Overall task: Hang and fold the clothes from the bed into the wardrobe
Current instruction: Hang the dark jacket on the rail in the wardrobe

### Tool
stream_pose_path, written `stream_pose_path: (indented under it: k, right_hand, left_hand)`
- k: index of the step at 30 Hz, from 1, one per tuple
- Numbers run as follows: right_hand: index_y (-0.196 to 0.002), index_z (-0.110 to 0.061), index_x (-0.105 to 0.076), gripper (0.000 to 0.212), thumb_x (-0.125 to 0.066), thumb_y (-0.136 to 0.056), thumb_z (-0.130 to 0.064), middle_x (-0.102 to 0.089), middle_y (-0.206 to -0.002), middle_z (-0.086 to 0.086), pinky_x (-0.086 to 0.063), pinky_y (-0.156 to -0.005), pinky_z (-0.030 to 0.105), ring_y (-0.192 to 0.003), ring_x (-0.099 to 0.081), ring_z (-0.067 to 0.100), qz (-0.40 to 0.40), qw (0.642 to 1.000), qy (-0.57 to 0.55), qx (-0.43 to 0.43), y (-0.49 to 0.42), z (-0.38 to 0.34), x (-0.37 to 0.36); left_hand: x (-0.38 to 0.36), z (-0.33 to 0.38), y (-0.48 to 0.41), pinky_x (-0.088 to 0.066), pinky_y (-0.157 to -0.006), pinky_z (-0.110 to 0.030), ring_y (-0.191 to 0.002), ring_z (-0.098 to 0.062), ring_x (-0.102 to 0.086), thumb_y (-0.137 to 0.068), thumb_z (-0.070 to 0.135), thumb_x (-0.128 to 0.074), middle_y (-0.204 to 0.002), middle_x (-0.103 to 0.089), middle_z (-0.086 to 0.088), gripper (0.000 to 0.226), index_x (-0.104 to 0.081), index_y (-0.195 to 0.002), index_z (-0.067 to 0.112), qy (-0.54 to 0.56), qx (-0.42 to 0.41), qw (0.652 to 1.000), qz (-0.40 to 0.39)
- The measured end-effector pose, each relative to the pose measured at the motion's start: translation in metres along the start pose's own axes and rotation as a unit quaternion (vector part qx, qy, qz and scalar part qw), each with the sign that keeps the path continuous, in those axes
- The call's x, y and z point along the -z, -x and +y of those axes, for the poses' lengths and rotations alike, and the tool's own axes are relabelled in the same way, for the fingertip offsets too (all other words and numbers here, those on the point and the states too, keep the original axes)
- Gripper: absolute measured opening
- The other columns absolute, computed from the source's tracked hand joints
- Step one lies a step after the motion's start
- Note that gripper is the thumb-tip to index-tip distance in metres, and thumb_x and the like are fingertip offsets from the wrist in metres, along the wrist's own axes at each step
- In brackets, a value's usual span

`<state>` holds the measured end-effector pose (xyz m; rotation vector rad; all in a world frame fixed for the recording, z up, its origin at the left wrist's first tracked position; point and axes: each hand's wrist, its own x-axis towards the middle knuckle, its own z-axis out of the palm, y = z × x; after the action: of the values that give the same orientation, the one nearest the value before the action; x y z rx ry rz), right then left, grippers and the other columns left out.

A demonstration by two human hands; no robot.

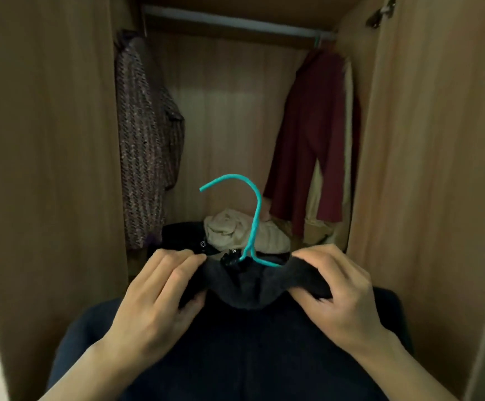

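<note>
The dark fleece garment (250, 342) is gripped at its collar by the left hand (160, 296) and the right hand (342, 296), before the wooden wardrobe (47, 140). The teal wire hanger (254, 224) is already inserted; hooking it on the pale rail (235, 23) is not yet done.

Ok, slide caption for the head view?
Left hand and right hand grip dark garment on teal hanger below wardrobe rail.

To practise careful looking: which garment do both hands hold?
The dark garment on the turquoise hanger, gripped at its collar; the striped knit and maroon garment hang untouched behind.
</note>
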<state>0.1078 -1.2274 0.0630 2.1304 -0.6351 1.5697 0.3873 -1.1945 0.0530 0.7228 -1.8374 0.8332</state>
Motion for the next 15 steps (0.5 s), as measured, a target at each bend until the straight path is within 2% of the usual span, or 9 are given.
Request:
stream_pose_path:
  k: [5,9,15]
  right_hand:
    - [-0.115,-0.012,-0.053,0.051,-0.08,-0.072,-0.01,-0.057,-0.108,0.006,-0.051,-0.083,0.02,-0.096,-0.059,0.012,0.001,0.999,-0.001,0.044,-0.019,0.043,0.032]
    - [-0.116,-0.015,-0.05,0.046,-0.073,-0.077,-0.014,-0.053,-0.111,0.004,-0.048,-0.08,0.016,-0.091,-0.057,0.011,-0.002,0.998,0.022,0.05,-0.031,0.079,0.046]
    - [-0.117,-0.016,-0.049,0.04,-0.067,-0.081,-0.015,-0.053,-0.109,0.005,-0.054,-0.061,0.027,-0.093,-0.056,0.019,0.024,0.992,0.085,0.09,-0.08,0.114,0.042]
  left_hand:
    - [-0.03,0.001,-0.05,-0.05,-0.08,-0.04,-0.091,-0.032,-0.061,-0.091,0.012,-0.065,-0.109,-0.062,-0.014,0.034,-0.054,-0.122,0.003,-0.015,-0.046,0.999,0.019]
    - [-0.058,0.003,-0.085,-0.047,-0.066,-0.045,-0.089,-0.03,-0.06,-0.087,0.016,-0.066,-0.112,-0.056,-0.006,0.033,-0.053,-0.118,0.011,-0.064,-0.071,0.994,0.047]
    - [-0.079,-0.012,-0.134,-0.05,-0.067,-0.051,-0.087,-0.037,-0.059,-0.085,0.006,-0.061,-0.111,-0.054,-0.011,0.033,-0.051,-0.117,0.007,-0.102,-0.071,0.989,0.082]
